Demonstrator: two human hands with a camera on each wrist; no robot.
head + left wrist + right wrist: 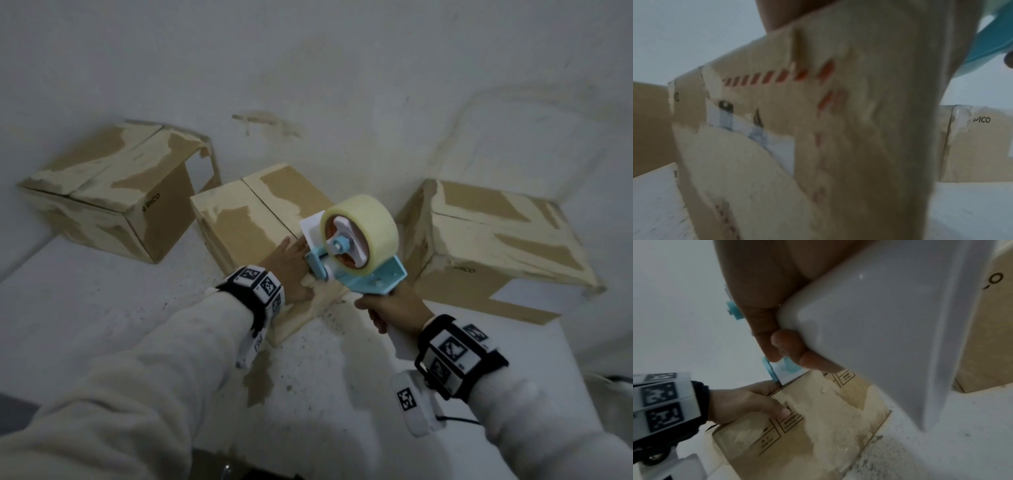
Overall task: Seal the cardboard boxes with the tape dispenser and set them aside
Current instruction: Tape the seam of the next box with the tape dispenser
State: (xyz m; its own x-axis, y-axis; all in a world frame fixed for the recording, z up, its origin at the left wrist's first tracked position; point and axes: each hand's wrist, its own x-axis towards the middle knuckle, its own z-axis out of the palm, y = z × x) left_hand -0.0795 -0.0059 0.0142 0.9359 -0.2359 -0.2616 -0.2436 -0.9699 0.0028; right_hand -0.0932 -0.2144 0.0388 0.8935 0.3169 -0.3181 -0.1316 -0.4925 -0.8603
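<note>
Right now, by item:
Middle box: sits on the white table, flaps closed, the seam running away from the person; worn pale patches cover the cardboard.
Left hand: rests flat on the near end of the middle box's top, fingers straight and together, thumb down over the front face.
Right hand: fingers curled around the white handle of the tape dispenser.
Tape dispenser: blue frame with a clear roll, held over the near end of the middle box, just beside the left hand; whether it touches the cardboard cannot be told.
Left box: well apart, back left.
Right box: near, on the right.
</note>
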